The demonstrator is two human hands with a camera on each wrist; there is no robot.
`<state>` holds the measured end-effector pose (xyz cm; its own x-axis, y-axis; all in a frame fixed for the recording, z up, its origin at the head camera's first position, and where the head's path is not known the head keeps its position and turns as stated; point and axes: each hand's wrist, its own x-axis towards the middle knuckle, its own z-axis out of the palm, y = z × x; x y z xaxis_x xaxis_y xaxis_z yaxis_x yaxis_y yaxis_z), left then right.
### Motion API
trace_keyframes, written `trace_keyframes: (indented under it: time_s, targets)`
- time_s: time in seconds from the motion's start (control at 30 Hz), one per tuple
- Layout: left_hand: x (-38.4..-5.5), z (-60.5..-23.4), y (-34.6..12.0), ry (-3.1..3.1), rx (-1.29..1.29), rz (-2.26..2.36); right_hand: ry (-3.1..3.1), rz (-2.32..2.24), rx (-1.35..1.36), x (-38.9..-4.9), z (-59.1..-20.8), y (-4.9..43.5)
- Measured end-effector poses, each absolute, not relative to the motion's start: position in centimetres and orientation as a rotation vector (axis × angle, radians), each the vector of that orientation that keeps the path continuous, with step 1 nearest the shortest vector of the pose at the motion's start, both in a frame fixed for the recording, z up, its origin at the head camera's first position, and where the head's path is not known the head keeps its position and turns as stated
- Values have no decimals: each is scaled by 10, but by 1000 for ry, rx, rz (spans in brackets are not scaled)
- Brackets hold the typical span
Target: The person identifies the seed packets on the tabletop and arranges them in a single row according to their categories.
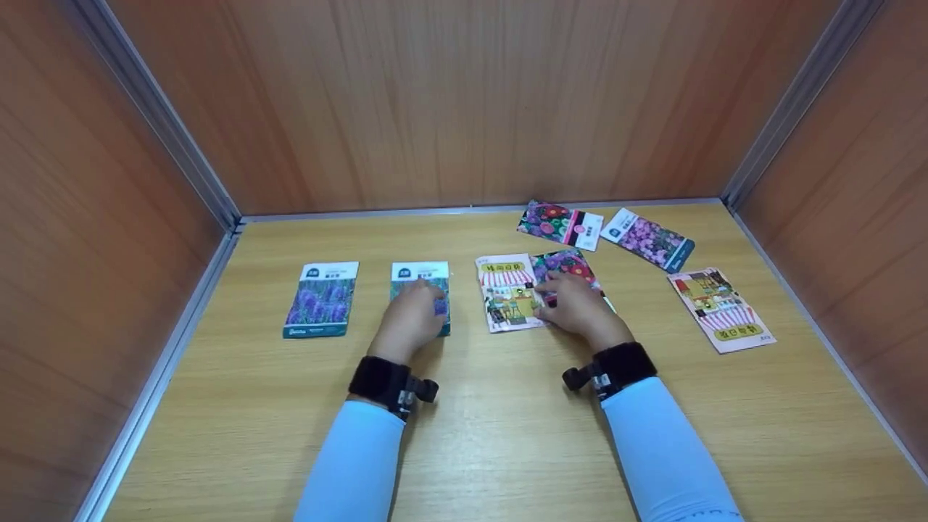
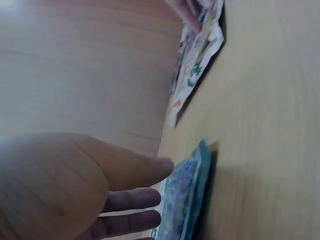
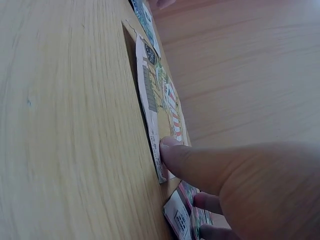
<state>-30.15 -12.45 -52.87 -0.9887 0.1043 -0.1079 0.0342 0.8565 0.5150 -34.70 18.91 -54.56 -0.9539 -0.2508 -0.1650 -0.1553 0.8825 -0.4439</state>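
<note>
While a striped packet (image 1: 507, 297) is touched, before the back edge of the desk (image 1: 500, 449), by the released right grip (image 1: 580, 308), a lavender packet (image 1: 406, 272) nearer the left edge is partly covered by the left grip (image 1: 413, 317), also released.

7 packets (image 1: 320, 301) on wood-grain table (image 1: 493, 449)

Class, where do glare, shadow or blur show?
Head view: pale glare on the yellowish wooden tabletop; left wrist: blurred print on the flat purple-green flower packet, shadow along its edge; right wrist: shadow beside the flat yellow-white illustrated packet.
</note>
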Motion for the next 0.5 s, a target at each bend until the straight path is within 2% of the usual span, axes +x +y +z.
trace_keyframes:
  time_s: [0.17,0.5]
  targets:
    - [-300,-533,-119,2896,113,649,2835,-644,-295,-347,-546,189]
    - [-301,-532,-140,2892,134,570,2870,-619,-353,-347,-548,190]
